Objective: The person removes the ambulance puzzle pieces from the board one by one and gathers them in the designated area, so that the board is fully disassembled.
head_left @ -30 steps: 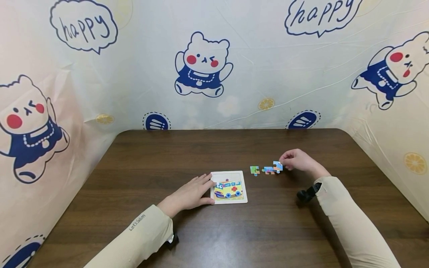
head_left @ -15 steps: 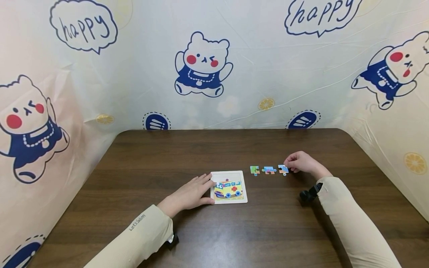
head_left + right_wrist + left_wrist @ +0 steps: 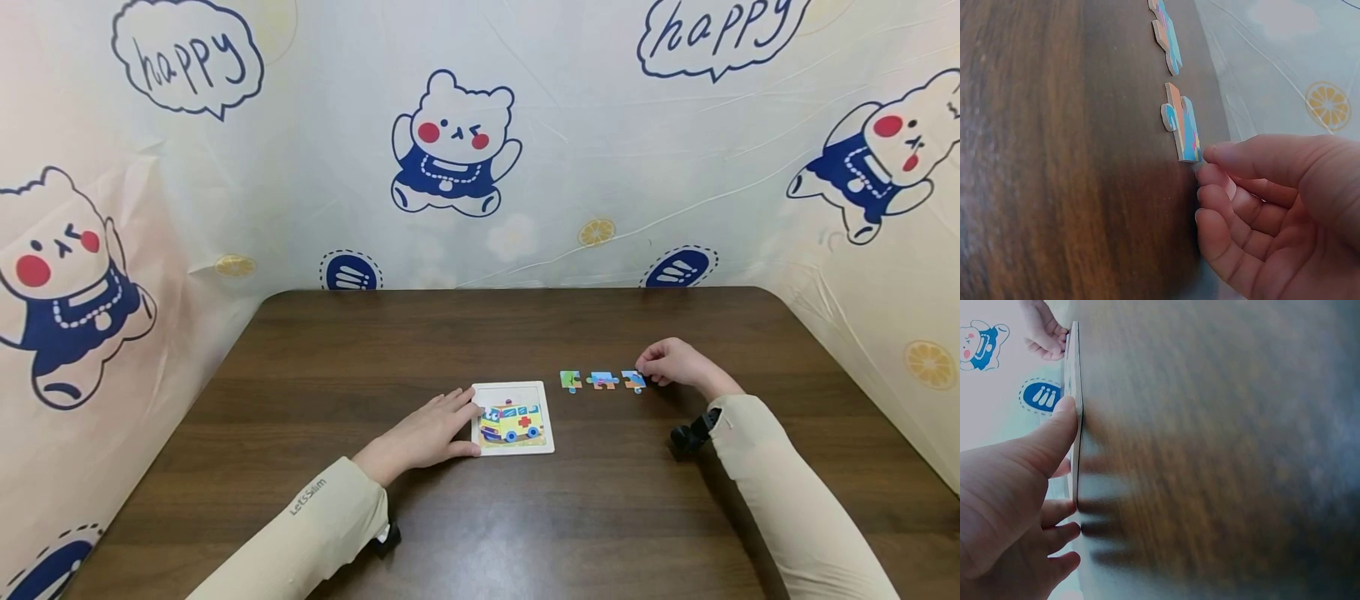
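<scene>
My left hand (image 3: pixel 427 433) lies with its fingers stretched out along the left side of a white-framed puzzle board (image 3: pixel 549 417). Its thumb (image 3: pixel 1060 428) touches the board's near left corner in the left wrist view. The board shows a yellow ambulance picture, with a pale bare strip at its top. Right of it, my right hand (image 3: pixel 667 364) pinches the outer corner of a blue and orange puzzle piece (image 3: pixel 1188 134), which lies flat on the table. Two more pieces lie in a row to its left: a blue and pink one (image 3: pixel 602 379) and a green one (image 3: pixel 569 379).
The brown wooden table (image 3: pixel 480 533) bears the board and the pieces. A patterned curtain (image 3: pixel 570 150) hangs behind it and along both sides. Black wrist cameras sit under both sleeves.
My right hand has moved slightly right, drawing the puzzle piece away from the blue and pink one and into line with the row. Over the last half second it stays in place. The left hand is still.
</scene>
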Demonstrator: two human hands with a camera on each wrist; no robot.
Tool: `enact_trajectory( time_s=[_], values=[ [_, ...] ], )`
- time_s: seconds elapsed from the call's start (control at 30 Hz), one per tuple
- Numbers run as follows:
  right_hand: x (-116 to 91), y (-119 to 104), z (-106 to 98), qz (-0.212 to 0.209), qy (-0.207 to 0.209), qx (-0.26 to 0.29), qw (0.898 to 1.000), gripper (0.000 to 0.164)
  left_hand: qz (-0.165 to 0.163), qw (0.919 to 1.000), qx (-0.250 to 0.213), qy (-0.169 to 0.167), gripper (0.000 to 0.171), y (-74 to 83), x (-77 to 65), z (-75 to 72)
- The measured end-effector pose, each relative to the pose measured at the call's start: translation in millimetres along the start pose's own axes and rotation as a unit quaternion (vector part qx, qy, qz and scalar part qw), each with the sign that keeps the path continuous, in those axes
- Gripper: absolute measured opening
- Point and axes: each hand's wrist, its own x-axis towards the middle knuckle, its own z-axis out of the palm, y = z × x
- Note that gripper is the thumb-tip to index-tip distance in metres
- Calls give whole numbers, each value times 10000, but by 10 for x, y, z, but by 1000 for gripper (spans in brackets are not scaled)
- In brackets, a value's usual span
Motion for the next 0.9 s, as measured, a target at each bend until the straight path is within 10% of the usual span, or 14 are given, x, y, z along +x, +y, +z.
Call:
enact_trajectory(
  time_s=[0.43, 0.9],
  values=[
    [5, -80, 63, -275, 412, -138, 9987, 20, -79, 9999, -86, 48, 56, 4, 5, 5],
    [30, -798, 564, -1488, 689, -702, 9840, 14, -188, 9998, 63, 42, 74, -1, 4, 23]
  ],
)
